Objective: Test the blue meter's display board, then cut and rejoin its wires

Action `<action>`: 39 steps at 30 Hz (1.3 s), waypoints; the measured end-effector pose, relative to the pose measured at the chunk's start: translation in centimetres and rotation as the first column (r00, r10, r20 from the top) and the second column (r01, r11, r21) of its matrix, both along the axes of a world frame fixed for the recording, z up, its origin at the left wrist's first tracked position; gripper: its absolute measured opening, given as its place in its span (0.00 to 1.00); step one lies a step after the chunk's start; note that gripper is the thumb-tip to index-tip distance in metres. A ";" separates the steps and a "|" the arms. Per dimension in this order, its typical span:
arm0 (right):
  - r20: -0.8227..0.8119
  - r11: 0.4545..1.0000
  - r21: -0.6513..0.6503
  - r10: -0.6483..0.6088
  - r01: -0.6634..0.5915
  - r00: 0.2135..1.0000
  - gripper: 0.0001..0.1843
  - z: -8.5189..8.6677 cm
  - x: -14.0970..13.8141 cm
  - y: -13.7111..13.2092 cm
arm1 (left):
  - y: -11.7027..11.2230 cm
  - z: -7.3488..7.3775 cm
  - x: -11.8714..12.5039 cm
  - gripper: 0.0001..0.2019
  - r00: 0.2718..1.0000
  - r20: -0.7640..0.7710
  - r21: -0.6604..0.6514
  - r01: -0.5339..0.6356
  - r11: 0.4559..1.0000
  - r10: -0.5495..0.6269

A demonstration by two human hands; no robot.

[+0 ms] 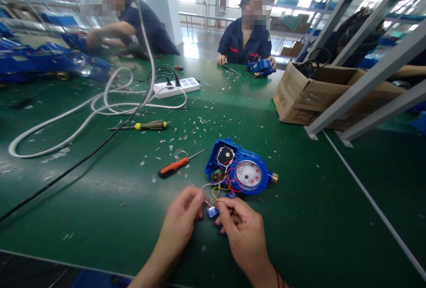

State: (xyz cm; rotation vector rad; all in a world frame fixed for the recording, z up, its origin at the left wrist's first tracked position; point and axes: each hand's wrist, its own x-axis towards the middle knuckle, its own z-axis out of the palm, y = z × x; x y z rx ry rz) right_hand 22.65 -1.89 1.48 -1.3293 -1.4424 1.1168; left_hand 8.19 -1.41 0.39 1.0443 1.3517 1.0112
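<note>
A blue water meter [262,157] lies on the green table, its side housing uncovered and its round dial facing up. Red, yellow and white wires [226,181] spill out of it toward my hands. My left hand [186,210] pinches thin wires between thumb and fingertips, slightly blurred. My right hand [241,221] also has its thumb and fingers closed on wires, close to the left fingertips. Between the hands a small blue part [212,211] shows, partly covered by my right fingers; its kind is unclear.
An orange-and-black screwdriver [175,167] and a yellow-and-black screwdriver [151,125] lie left of the meter. Beyond are a power strip [189,84], looped white cable [96,110] and scattered clear scraps. A cardboard box [299,97] stands behind metal posts at right. Co-workers [246,35] sit across.
</note>
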 end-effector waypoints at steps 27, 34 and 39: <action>0.284 0.879 0.462 -0.022 -0.116 0.959 0.09 0.7 0.4 -0.7 | -0.3 2.3 0.3 0.08 0.970 -0.209 0.185 0.164 0.969 -0.124; 0.139 0.990 0.121 0.061 -0.078 0.988 0.06 0.9 0.6 -0.1 | -0.1 2.0 0.0 0.07 0.980 -0.144 0.163 0.160 0.974 -0.137; 0.096 0.991 0.017 0.132 -0.135 0.986 0.06 1.4 1.0 1.0 | -0.1 2.2 0.0 0.05 0.971 -0.202 0.196 0.171 0.966 -0.131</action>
